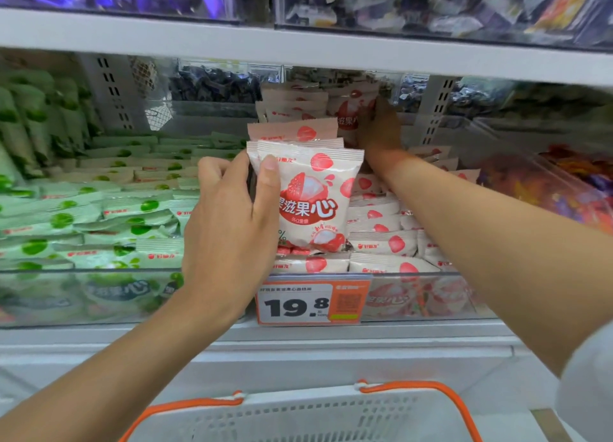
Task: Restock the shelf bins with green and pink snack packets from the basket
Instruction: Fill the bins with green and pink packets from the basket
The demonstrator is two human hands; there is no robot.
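My left hand (232,219) grips a small stack of pink snack packets (311,196) upright over the pink bin (414,295), thumb across the front packet. My right hand (378,126) reaches deep into the same bin and holds a pink packet (348,116) standing at the back. More pink packets (381,242) lie in rows inside this bin. The bin to the left is filled with green packets (99,209). The white basket (298,415) with orange handles sits low in front of me; what it holds is hidden.
An orange and white price tag (311,304) reading 19.8 hangs on the pink bin's front. A clear bin with dark red and purple packets (547,183) stands at the right. The upper shelf edge (298,47) runs overhead, with more clear bins above.
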